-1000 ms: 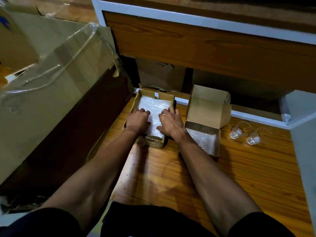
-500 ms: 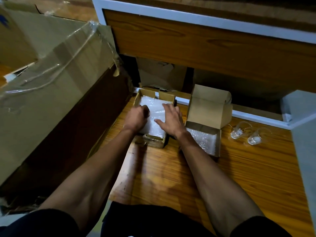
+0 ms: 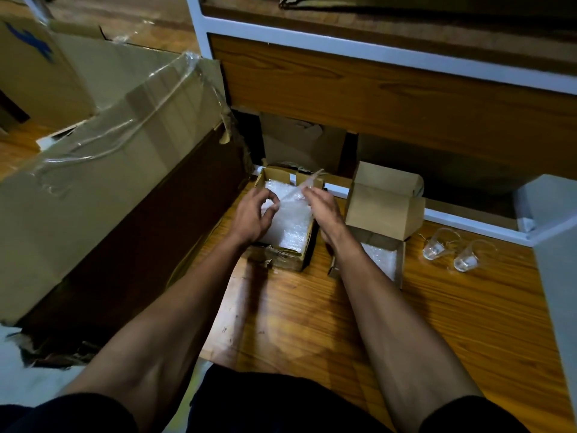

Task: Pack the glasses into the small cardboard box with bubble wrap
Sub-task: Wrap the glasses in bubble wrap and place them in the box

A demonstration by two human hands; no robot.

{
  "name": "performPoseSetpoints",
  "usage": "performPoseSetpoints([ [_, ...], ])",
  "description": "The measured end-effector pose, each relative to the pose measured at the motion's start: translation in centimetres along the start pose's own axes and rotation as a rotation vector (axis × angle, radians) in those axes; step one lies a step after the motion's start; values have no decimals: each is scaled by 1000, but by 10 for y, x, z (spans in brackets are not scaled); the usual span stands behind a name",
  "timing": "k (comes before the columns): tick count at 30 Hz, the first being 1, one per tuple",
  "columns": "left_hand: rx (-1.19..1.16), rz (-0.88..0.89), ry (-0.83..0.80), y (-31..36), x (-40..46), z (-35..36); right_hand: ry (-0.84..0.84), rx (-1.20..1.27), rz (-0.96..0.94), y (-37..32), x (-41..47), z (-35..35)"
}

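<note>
An open cardboard box [image 3: 282, 257] holding a stack of bubble wrap [image 3: 292, 231] stands on the wooden floor ahead of me. My left hand [image 3: 253, 214] hovers over the wrap with curled fingers pinching one edge of a thin sheet. My right hand [image 3: 321, 207] pinches the same sheet at its other side, and the sheet's corner [image 3: 309, 181] lifts up above the box. To the right stands the small cardboard box [image 3: 385, 207], lid up, with bubble wrap [image 3: 382, 259] lining its bottom. Two clear glasses [image 3: 435, 246] [image 3: 466, 260] lie on the floor further right.
A large taped cardboard box [image 3: 103, 182] fills the left side. A wooden cabinet with a white frame [image 3: 374, 98] stands behind the boxes, its white leg [image 3: 555, 245] at the right. More cardboard [image 3: 303, 145] sits under the cabinet.
Both hands went from pressing flat on the bubble wrap to pinching a sheet. The sheet's far corner has risen above the box.
</note>
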State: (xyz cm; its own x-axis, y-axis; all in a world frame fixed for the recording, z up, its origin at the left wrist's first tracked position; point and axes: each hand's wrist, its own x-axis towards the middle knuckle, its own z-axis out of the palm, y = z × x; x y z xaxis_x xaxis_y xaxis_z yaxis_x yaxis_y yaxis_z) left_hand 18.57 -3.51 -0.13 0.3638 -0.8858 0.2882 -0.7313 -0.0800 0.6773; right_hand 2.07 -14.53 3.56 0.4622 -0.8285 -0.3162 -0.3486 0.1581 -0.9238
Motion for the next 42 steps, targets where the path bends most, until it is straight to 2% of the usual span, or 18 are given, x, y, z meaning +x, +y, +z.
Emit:
performPoseSetpoints([
  [5,-117,-153,-12,18,0,-2,18,2,-91,-6,-5,-8],
  [11,-326,-432,46,41,9,-4,-22,316,-119,-13,-25,-32],
  [14,-379,-470,38,47,8,2,-56,407,-104,-10,-34,-52],
  [16,-499,-503,18,51,10,8,-40,409,-96,-5,-39,-65],
  [19,-805,-573,-137,63,12,19,-36,403,-107,4,-48,-84],
  [23,-877,-500,-269,93,14,30,-68,429,-129,15,-57,-107],
  [25,-937,-485,-261,105,17,33,-77,465,-111,21,-59,-117],
  [30,-889,-434,-240,116,23,41,-62,436,-31,35,-64,-146],
  [35,-904,-416,-274,120,23,48,-21,389,-72,34,-73,-158],
  [42,-869,-368,-232,125,21,56,15,374,-148,37,-75,-166],
])
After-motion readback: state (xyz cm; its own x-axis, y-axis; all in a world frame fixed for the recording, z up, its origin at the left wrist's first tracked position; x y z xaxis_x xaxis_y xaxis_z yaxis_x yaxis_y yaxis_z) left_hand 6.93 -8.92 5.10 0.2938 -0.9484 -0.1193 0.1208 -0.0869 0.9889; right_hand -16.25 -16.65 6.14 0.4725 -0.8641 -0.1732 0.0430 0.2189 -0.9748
